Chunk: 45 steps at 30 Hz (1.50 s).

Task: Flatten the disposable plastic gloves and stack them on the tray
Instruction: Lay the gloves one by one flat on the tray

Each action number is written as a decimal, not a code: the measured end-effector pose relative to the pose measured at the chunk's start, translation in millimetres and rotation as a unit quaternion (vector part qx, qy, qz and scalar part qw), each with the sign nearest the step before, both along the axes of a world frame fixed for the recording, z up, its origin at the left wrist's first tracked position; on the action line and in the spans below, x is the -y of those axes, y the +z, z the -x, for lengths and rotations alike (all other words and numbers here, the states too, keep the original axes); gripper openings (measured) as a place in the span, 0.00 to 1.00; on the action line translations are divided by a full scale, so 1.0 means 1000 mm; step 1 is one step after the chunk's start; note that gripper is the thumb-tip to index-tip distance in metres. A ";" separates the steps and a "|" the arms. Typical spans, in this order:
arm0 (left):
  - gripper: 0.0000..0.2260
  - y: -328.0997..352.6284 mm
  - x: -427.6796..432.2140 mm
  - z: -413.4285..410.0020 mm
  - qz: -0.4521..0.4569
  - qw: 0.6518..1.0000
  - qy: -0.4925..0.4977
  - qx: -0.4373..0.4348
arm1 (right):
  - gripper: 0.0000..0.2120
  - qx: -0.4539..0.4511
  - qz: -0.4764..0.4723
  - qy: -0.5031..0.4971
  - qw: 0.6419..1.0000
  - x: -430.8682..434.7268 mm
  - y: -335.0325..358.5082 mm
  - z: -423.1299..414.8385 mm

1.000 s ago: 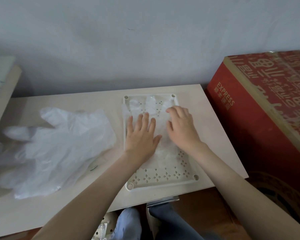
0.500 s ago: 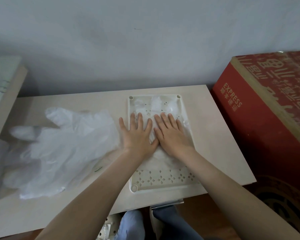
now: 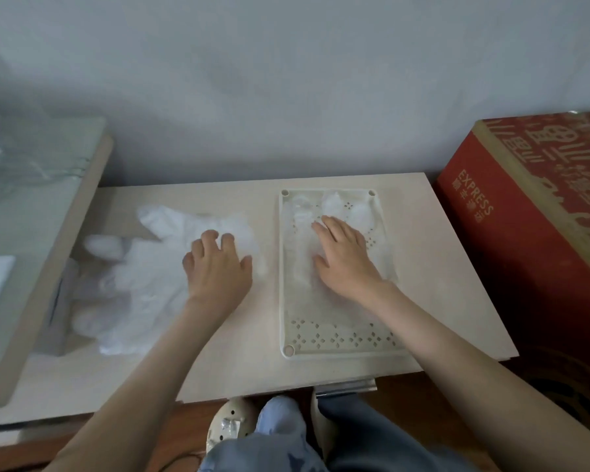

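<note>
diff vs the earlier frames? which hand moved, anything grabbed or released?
The left hand came off the tray and moved left onto the loose gloves on the table, where its curled fingers grip the plastic. The right hand stays pressed flat on the flattened glove in the tray. Tray, loose gloves and red box have not shifted.

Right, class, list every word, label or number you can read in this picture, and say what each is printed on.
"EXPRESS": pale print on the side of the red box, turned sideways.
Small characters beside it: too blurred to read.
Large gold characters on its top: blurred, unreadable.
</note>
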<state>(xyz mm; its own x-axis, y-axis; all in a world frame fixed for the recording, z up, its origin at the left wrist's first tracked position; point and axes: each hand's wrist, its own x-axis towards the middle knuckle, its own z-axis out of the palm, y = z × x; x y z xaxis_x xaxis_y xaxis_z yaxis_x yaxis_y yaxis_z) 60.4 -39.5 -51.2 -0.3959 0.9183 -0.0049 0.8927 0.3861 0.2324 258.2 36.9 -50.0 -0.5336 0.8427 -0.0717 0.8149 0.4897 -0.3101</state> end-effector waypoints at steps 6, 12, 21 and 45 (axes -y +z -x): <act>0.24 -0.004 0.030 0.034 0.130 0.990 0.032 -0.034 | 0.25 -0.017 0.015 0.073 0.997 0.020 0.016 0.024; 0.10 -0.004 0.037 0.045 0.067 0.997 0.025 -0.002 | 0.24 -0.008 0.042 0.090 0.995 0.025 0.031 0.033; 0.09 0.025 0.039 0.043 -0.090 0.995 0.018 -0.039 | 0.19 -0.219 0.251 -0.014 0.943 0.025 0.050 0.049; 0.13 0.047 -0.003 -0.049 -0.216 0.884 -0.009 0.414 | 0.16 -0.548 0.498 -0.205 0.641 0.001 0.045 -0.030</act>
<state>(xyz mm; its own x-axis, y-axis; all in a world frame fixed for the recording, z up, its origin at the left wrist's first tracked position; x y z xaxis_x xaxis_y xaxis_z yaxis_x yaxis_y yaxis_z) 109.8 -36.4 -3.8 -0.4061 0.9114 0.0664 0.3524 0.0891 0.9316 287.8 35.5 -4.5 -0.4716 0.7558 -0.4544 -0.1614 -0.5805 -0.7981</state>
